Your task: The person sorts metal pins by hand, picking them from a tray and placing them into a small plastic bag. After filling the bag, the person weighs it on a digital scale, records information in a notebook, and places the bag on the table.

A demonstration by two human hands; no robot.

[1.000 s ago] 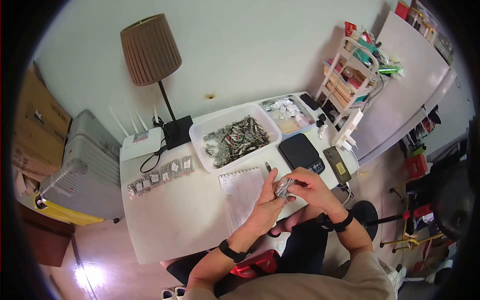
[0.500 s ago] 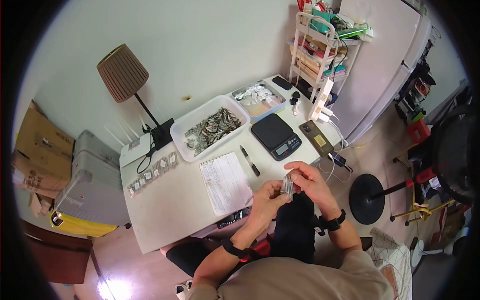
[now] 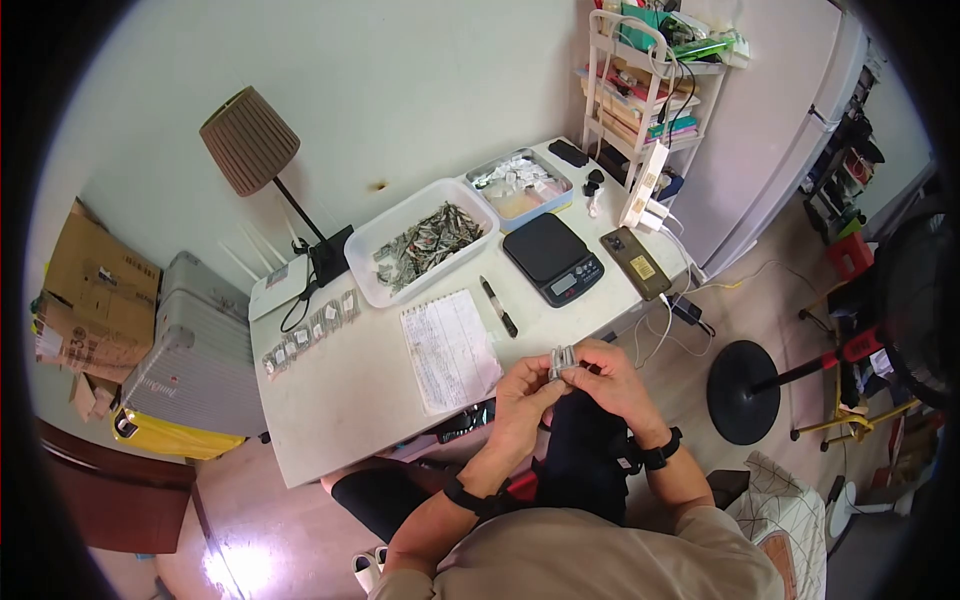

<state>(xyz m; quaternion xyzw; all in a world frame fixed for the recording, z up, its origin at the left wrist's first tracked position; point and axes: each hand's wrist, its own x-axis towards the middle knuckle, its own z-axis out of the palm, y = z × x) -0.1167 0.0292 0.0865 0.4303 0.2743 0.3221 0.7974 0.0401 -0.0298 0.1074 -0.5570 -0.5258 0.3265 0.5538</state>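
Both hands are holding one small packet at the desk (image 3: 340,410) edge.
The left hand (image 3: 525,392) and right hand (image 3: 605,375) are pinching the silvery packet (image 3: 562,362), fingers clamped on it, beside the notepad (image 3: 448,348).

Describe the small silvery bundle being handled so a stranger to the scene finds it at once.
Start at the white rectangular table and go to its near edge, right of the lined paper notepad. There the left hand and right hand pinch the small silvery bundle between their fingers. Unlike the row of small packets lying on the tabletop, it is held up off the surface.
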